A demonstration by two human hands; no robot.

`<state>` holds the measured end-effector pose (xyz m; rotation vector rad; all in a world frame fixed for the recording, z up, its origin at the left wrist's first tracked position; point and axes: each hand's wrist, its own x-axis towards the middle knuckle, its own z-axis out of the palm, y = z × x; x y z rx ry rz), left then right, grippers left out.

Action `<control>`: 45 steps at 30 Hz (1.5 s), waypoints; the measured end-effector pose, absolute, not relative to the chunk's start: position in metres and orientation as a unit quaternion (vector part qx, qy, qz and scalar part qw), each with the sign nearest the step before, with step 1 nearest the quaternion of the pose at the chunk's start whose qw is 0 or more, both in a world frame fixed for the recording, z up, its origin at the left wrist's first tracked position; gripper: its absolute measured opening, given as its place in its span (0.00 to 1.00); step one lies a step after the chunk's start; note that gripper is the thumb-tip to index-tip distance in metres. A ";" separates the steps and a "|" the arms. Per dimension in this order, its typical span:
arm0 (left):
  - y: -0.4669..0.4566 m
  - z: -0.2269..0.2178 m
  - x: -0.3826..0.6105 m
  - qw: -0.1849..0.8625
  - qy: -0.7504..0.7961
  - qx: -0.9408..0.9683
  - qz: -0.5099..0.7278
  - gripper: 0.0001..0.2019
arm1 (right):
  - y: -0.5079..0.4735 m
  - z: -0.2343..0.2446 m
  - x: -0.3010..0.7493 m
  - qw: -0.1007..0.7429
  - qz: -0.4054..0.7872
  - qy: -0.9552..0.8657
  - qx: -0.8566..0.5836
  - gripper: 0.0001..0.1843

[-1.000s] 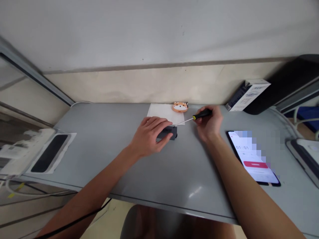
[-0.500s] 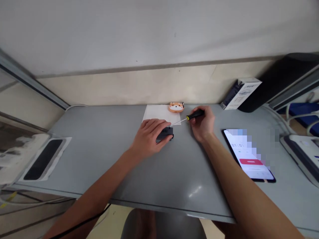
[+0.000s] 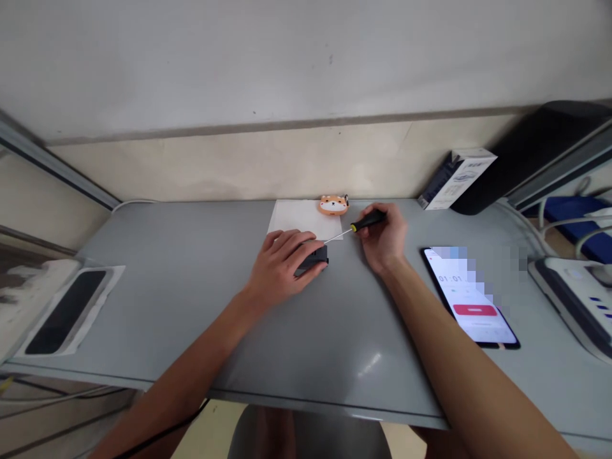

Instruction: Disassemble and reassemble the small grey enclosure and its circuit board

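Small dark box (image 3: 316,257): flat on the counter (image 3: 191,280) near its middle, right end showing, the rest covered by the left hand (image 3: 282,264). Black-handled screwdriver (image 3: 366,221): yellow collar, thin bright shaft, held off the surface in the right hand (image 3: 385,239), slanting down leftwards, tip at the box's upper right edge.

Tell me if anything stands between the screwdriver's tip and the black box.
Nothing visible does. The right hand holds the screwdriver, its tip at the far edge of the black box; the left hand covers only its left side.
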<state>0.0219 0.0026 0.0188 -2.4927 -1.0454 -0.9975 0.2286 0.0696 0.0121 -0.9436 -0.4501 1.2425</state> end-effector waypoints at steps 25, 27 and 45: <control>-0.007 0.032 0.015 0.104 -0.376 -0.856 -0.339 0.10 | 0.068 0.013 0.227 0.686 0.565 -0.179 -0.421 0.07; -0.006 0.032 0.013 0.103 -0.366 -0.858 -0.344 0.10 | 0.068 0.014 0.228 0.686 0.567 -0.173 -0.422 0.07; 0.003 0.031 0.017 0.099 -0.356 -0.879 -0.301 0.10 | 0.068 0.020 0.227 0.687 0.571 -0.147 -0.425 0.10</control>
